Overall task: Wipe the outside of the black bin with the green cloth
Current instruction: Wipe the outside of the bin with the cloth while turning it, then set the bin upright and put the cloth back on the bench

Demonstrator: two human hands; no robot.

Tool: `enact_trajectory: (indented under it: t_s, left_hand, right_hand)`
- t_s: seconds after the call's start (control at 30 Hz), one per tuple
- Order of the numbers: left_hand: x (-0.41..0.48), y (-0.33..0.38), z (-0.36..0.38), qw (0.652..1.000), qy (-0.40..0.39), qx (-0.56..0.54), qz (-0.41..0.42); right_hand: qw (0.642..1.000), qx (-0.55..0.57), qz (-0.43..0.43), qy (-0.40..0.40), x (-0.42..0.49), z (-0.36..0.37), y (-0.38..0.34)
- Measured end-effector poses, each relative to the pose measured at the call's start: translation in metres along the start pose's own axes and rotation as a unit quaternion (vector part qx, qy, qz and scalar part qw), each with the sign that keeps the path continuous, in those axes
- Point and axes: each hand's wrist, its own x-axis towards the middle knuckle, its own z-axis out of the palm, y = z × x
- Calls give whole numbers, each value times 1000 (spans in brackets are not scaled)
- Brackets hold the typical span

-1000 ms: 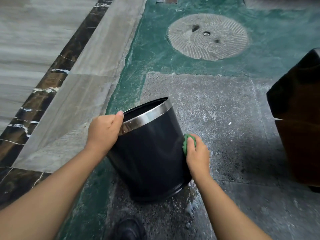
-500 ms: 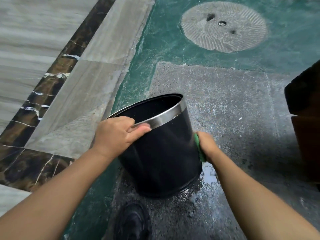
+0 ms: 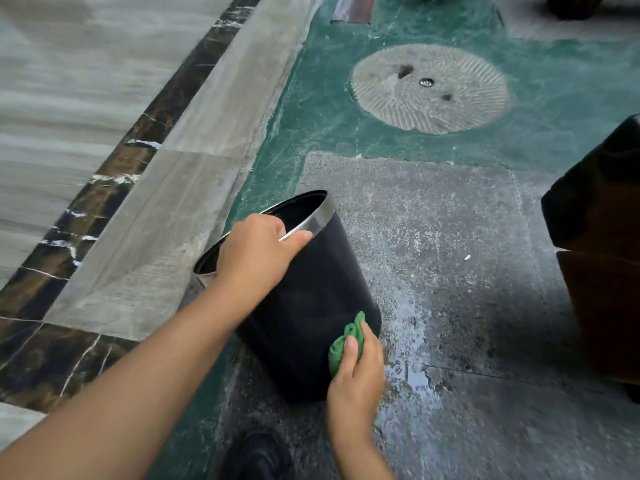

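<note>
The black bin with a silver metal rim stands tilted on the wet floor, its mouth leaning away to the upper left. My left hand grips the near side of the rim, thumb on the outside. My right hand holds the bunched green cloth and presses it against the lower right of the bin's outer wall, near the base. The bin's far side and underside are hidden.
A dark brown wooden piece of furniture stands close at the right. A round stone drain cover lies ahead in the green floor. Marble tiles run along the left. A dark shoe shows below the bin. Water pools right of the bin.
The bin has tilted and turned under my left hand. My right hand with the cloth has slid from the bin's mid right side down toward its base, on the near side.
</note>
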Motion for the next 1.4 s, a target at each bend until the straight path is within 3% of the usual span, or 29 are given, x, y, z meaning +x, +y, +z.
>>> enact_trajectory:
  t_s: [0.07,0.2,0.43,0.6,0.73,0.9,1.03,1.13,1.23,1.33,1.4]
  left_hand:
    - [-9,15,6,999,-9,39,25]
    - [-32,14,25,992,-20,69,102]
    - [-39,-8,50,980,-23,75,185]
    - [-43,-20,51,963,3,117,242]
    - [-43,-19,52,967,-17,135,213]
    - [-30,14,32,981,-78,67,162]
    - [-2,75,8,983,-159,-29,85]
    - [5,100,-6,970,-212,3,115]
    - [0,105,-12,958,-244,44,142]
    - [-9,91,-12,960,-207,102,157]
    - [-15,79,-12,960,-192,128,158]
  right_hand:
    - [992,64,112,13,9,17,1]
    - [919,224,323,17,42,50,-3]
    - [850,320,416,-43,52,63,-4]
    - [821,367,418,-125,74,3,-22]
    - [798,428,395,-154,117,-77,-55]
    - [820,465,296,-155,167,-188,-123]
    - [909,371,165,-93,194,-258,-182]
    - [992,123,-37,17,216,-299,-203]
    - [966,-160,-180,95,244,-329,-200]
    - [913,-355,-182,83,262,-344,-179]
    - [894,-410,-174,51,260,-346,-164]
